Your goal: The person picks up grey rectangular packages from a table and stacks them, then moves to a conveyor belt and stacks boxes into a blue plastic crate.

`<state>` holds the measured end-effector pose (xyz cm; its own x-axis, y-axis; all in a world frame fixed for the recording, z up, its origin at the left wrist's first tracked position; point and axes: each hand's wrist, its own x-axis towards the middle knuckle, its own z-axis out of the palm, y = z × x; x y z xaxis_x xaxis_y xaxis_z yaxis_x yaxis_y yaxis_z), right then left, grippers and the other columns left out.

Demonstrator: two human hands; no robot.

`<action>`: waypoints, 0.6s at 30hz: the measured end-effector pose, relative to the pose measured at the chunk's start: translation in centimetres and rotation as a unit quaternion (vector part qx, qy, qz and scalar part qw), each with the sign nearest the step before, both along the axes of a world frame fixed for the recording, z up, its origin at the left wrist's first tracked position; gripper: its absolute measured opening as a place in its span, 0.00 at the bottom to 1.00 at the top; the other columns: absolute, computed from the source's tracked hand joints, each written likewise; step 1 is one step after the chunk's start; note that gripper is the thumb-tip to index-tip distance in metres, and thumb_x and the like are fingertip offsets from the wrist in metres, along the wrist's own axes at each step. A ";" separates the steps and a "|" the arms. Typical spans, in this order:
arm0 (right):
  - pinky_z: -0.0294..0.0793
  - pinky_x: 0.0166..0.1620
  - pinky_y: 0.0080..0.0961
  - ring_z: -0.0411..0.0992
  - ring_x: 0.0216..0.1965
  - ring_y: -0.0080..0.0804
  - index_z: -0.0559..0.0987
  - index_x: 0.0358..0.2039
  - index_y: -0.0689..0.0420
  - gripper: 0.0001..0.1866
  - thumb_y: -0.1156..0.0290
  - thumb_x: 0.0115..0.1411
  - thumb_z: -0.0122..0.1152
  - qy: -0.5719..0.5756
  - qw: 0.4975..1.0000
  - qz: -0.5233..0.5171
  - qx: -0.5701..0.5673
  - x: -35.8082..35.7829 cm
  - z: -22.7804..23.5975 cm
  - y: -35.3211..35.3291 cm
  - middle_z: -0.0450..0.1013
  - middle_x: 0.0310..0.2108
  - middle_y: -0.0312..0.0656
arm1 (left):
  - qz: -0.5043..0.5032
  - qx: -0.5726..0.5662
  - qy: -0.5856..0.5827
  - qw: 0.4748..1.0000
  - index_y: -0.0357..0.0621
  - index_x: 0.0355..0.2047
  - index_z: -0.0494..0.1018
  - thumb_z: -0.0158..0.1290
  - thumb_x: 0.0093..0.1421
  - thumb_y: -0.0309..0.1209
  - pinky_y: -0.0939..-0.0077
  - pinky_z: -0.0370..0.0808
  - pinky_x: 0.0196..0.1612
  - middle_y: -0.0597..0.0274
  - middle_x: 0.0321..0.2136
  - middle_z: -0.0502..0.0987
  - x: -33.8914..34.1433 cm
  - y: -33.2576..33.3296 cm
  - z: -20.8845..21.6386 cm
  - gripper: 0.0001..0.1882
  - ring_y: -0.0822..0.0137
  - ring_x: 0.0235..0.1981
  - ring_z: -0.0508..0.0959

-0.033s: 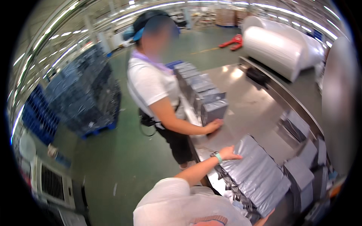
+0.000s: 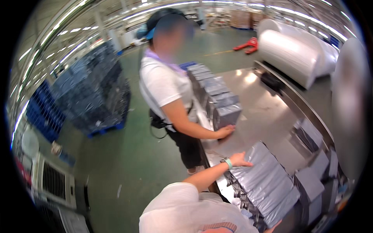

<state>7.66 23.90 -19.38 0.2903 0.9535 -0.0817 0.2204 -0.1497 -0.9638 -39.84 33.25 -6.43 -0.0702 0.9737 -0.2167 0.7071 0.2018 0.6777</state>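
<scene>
- The row of silver-grey, plastic-wrapped packages [image 2: 266, 182] lay on the shiny metal tabletop [image 2: 268, 120], side by side, between the person's two hands.
- At the row's far end, the bare left hand [image 2: 239, 159] touched the wrap, its grip spread, with thumb and fingers apart.
- At the row's near end, little of the bare right hand [image 2: 275, 226] showed below the last package; whether its grip was spread or pinching, I cannot tell.
- The step in hand seemed to be steadying the row from both ends; done well, it called for even inward pressure, since a harder push from one side could have buckled the middle.
- Flat palms probably suited the slick film better than fingertips, which might have torn it.
- The dark, crumpled plastic ends [image 2: 241, 196] along the row's left side were best kept from snagging.
- Right of the row stood loose matte-grey boxes [image 2: 309, 182], close enough that a sideways slide risked knocking them.
</scene>
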 end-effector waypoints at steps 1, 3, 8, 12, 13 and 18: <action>0.69 0.54 0.34 0.69 0.51 0.38 0.66 0.57 0.60 0.23 0.59 0.67 0.43 -0.032 0.999 0.002 0.003 -1.3 1.0 -0.1 0.69 0.52 0.43 | 0.007 0.010 -0.004 1.000 0.23 0.55 0.61 0.56 0.43 0.69 0.60 0.70 0.52 0.32 0.45 0.73 -0.4 -0.5 0.0 0.58 0.43 0.47 0.75; 0.70 0.54 0.34 0.70 0.51 0.38 0.66 0.57 0.60 0.23 0.59 0.67 0.43 -0.066 0.997 0.024 0.006 -3.0 2.0 0.3 0.70 0.51 0.44 | 0.022 0.021 -0.013 0.999 0.23 0.53 0.62 0.58 0.41 0.68 0.61 0.71 0.52 0.32 0.45 0.73 -1.1 -2.1 -0.3 0.57 0.43 0.47 0.75; 0.70 0.53 0.34 0.70 0.50 0.38 0.67 0.57 0.60 0.23 0.60 0.67 0.42 -0.091 0.995 0.046 -0.003 -4.3 2.8 0.0 0.70 0.51 0.44 | 0.023 0.003 -0.054 0.998 0.25 0.57 0.60 0.62 0.39 0.65 0.64 0.68 0.56 0.34 0.51 0.70 -2.6 -5.3 1.3 0.59 0.45 0.53 0.72; 0.71 0.53 0.34 0.71 0.50 0.38 0.67 0.56 0.61 0.23 0.60 0.67 0.42 -0.056 0.996 0.064 -0.019 -4.6 2.0 0.4 0.70 0.51 0.44 | 0.056 0.017 -0.048 0.997 0.24 0.57 0.58 0.63 0.38 0.65 0.65 0.67 0.57 0.32 0.53 0.68 -4.6 -5.7 -1.6 0.60 0.46 0.54 0.71; 0.71 0.53 0.34 0.71 0.50 0.38 0.67 0.56 0.61 0.23 0.60 0.67 0.41 -0.039 0.998 0.052 -0.023 -4.5 1.7 0.1 0.70 0.51 0.44 | 0.035 -0.036 -0.079 0.996 0.22 0.58 0.56 0.64 0.38 0.64 0.67 0.65 0.59 0.31 0.54 0.66 -4.6 -5.5 0.6 0.62 0.46 0.57 0.68; 0.72 0.52 0.33 0.71 0.49 0.38 0.67 0.55 0.61 0.22 0.61 0.67 0.41 0.046 0.998 0.028 -0.028 -3.1 0.1 -0.9 0.71 0.50 0.45 | -0.016 0.020 -0.139 0.990 0.27 0.57 0.59 0.67 0.39 0.57 0.68 0.63 0.60 0.41 0.55 0.68 -4.5 -3.2 -0.1 0.56 0.55 0.57 0.68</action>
